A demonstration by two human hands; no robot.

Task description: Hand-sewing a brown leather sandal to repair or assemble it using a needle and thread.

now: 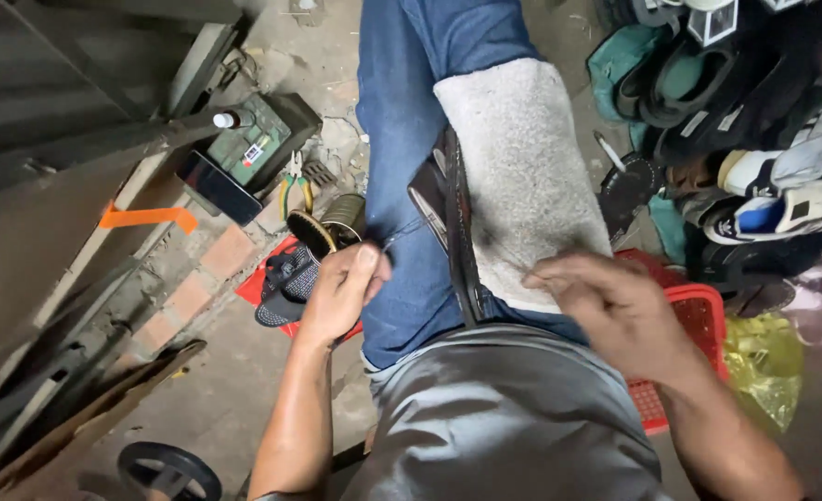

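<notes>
Centrally, dark shoe (453, 232) lies on grey cloth (522, 176) over the lap; left hand (341, 292) clenched, pinching a thin thread (394, 241); right hand (615, 306) blurred at cloth's lower edge, grip indeterminate.

Dim, even light; right hand (615, 311) motion-blurred.

A dark green boxy case (260, 141) stands on the floor at upper left, bearing a small sticker (256, 152) in white, red and blue. Leaning against the case's near side is a flat black rectangular screen (218, 188), dark and glossy. Far right of the case lies a crumpled yellow plastic bag (762, 364)
</notes>
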